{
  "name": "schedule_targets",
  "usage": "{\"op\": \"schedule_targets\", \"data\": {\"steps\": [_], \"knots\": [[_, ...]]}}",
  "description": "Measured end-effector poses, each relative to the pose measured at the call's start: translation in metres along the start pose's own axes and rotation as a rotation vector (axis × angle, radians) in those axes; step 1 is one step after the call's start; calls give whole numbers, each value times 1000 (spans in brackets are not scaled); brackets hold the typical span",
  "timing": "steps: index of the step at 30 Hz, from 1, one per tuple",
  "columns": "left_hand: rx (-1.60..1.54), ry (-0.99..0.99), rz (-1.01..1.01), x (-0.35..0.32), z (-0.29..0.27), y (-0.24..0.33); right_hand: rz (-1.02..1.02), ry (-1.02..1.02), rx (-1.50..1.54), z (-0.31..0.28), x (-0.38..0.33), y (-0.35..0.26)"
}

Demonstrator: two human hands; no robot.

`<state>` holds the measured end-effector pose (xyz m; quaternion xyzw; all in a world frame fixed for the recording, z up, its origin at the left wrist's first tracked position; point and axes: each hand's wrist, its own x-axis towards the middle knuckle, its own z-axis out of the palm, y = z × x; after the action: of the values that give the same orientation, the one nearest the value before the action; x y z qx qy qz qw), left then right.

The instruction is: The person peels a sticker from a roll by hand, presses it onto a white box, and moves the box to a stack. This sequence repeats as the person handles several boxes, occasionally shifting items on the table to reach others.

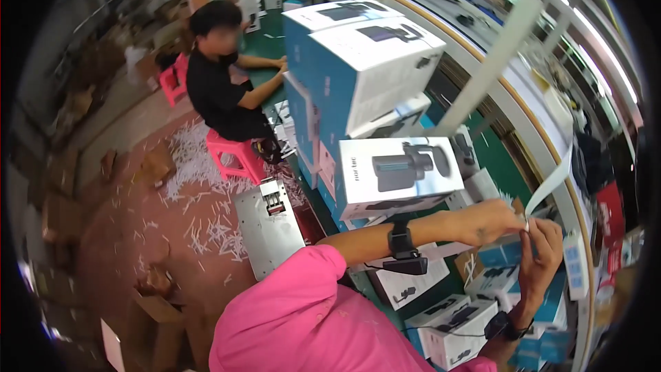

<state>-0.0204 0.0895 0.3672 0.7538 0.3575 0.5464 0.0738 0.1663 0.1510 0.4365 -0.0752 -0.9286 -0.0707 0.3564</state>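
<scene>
- Left hand (490, 222) and right hand (544, 251): fingertips pinched on the lower end of a thin, flat, curving white strip (553, 182), right side of the frame.
- Rectangular cardboard box (401, 176), right of centre.

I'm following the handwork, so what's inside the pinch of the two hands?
A white strip shows where the left hand and right hand meet, curving upward from them; the part that their fingers cover cannot be seen.
</scene>
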Motion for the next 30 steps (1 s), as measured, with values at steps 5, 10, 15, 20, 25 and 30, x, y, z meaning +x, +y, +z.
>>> {"op": "schedule_targets", "data": {"steps": [5,10,15,20,25,30], "knots": [[102,-79,-79,-14,-22,2,173,-178,275,9,21,-4],[5,33,2,-12,-19,-11,191,-230,307,5,31,-3],[60,-8,-22,-9,-13,-13,119,-169,317,10,17,19],[-82,84,-118,-17,4,-10,452,144,209,7,-35,45],[-564,98,-622,-40,3,-24,261,184,8,42,-53,19],[-1021,125,-675,-39,-4,-20,305,212,203,44,-28,7]]}}
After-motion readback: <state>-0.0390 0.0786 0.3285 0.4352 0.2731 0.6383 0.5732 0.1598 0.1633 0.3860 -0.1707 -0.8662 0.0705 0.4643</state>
